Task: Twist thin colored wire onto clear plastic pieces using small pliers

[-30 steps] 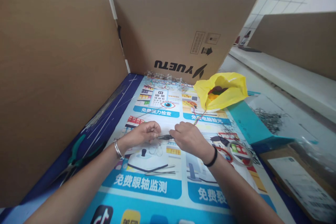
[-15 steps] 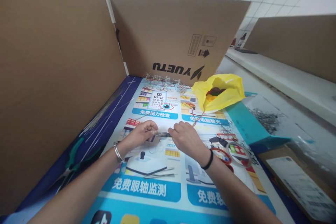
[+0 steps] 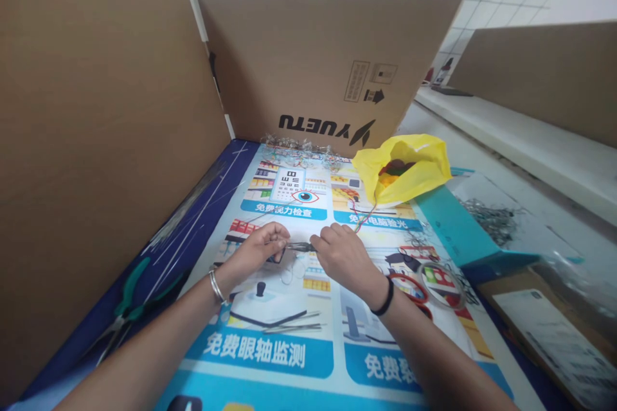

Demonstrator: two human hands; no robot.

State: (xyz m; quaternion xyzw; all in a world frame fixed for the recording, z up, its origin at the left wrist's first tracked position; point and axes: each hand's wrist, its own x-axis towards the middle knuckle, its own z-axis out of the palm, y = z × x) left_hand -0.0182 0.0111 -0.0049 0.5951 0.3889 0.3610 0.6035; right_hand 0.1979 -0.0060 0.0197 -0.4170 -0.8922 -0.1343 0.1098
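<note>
My right hand (image 3: 341,255) is closed around small dark pliers (image 3: 303,246), whose jaws point left towards my other hand. My left hand (image 3: 264,248) pinches a thin wire at the tips of the jaws. Just below the pliers hangs a fine wire loop (image 3: 292,271), faint against the printed sheet. What exactly lies between the jaws is too small to make out. Several short straight wires (image 3: 295,322) lie on the sheet, nearer to me than the hands.
Green-handled pliers (image 3: 129,303) lie at the left beside long wires (image 3: 186,209). A yellow bag (image 3: 424,176) with coloured thread stands behind my right hand. Red and clear rings (image 3: 407,288) lie at the right. Beyond are wire pieces (image 3: 494,221). Cardboard walls (image 3: 289,58) rise behind and left.
The view has shifted very slightly. Both hands and the pliers keep nearly the same place and grip.
</note>
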